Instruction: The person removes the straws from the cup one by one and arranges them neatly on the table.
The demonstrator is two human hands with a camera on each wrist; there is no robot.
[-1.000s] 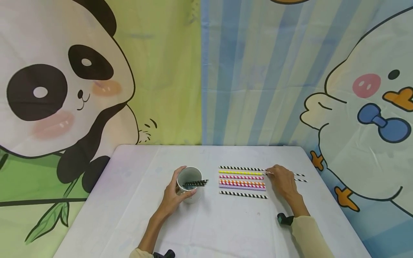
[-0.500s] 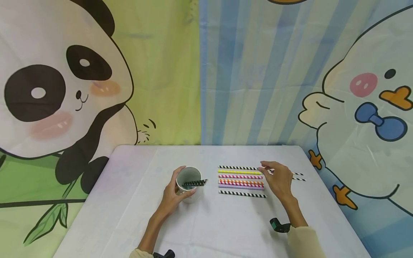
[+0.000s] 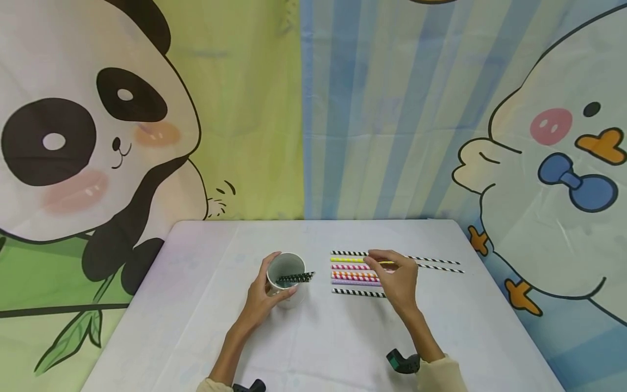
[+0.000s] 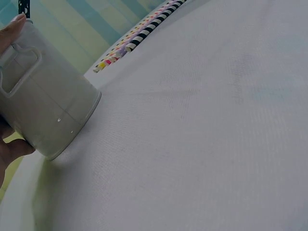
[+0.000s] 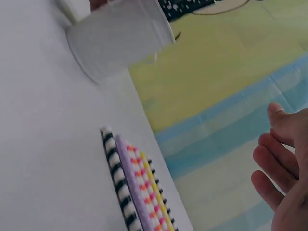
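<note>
My left hand (image 3: 259, 299) grips a pale mug (image 3: 284, 264), fingers and thumb round its sides. Several black straws with white specks (image 3: 296, 278) lean over the mug's rim. To the right lies a row of paper straws: yellow (image 3: 346, 260), pink-striped (image 3: 345, 267), orange-striped (image 3: 350, 274), purple (image 3: 352, 282) and a black-striped one nearest (image 3: 357, 292). Above the row's right end, my right hand (image 3: 401, 280) hovers with loosely bent fingers. Nothing is between them in the right wrist view. That hand hides the straws' right ends.
Black-striped straws (image 3: 438, 268) extend right past the right hand, one behind the other. Another black-striped straw (image 3: 349, 253) forms the row's far edge. A white cloth (image 3: 313, 348) covers the table. Behind it hangs a curtain (image 3: 254, 109) with cartoon animals.
My right hand has moved left from the right-hand black-striped straws to above the coloured row. Its fingers have come away from those straws. My left hand and the mug stay in place.
</note>
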